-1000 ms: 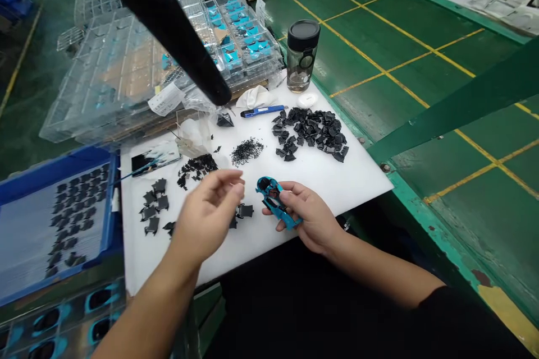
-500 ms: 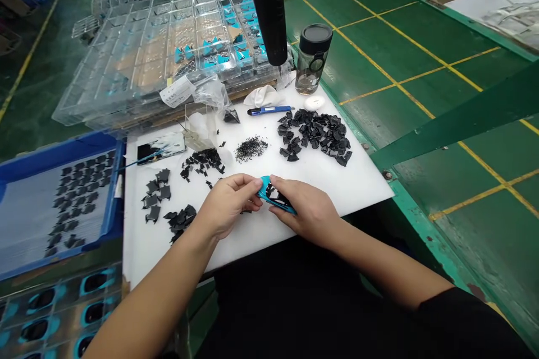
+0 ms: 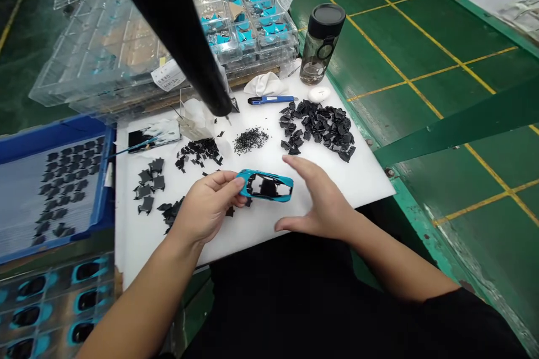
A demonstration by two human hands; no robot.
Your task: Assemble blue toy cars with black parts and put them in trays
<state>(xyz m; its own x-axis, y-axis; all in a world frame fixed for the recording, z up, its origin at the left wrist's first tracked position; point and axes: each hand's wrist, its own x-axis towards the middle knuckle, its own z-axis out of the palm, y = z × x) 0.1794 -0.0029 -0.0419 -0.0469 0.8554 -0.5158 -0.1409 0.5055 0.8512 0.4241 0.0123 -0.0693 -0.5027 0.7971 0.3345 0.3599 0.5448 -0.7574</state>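
A blue toy car body shell [image 3: 265, 185] with black parts and see-through openings is held above the white work surface. My left hand [image 3: 214, 202] pinches its left end between thumb and fingers. Just right of the shell, my right hand [image 3: 322, 202] is open, thumb and fingers spread, not touching it. Small black screws [image 3: 251, 140] lie in a heap behind the shell. To their left is a pile of small black pieces [image 3: 199, 152], and to their right a larger pile of black plastic parts [image 3: 320, 128].
A black electric screwdriver [image 3: 189, 39] hangs over the table's back. Behind stand clear compartment trays [image 3: 126, 61], a blue utility knife [image 3: 272, 100] and a drinking bottle [image 3: 322, 45]. A blue bin [image 3: 99, 196] holds grey-black parts at left; more blue shells [image 3: 86, 270] sit lower left.
My right hand has let go of the car shell and opened away to the right. The shell now lies more level in my left hand. The screwdriver appears further left as the view shifted.
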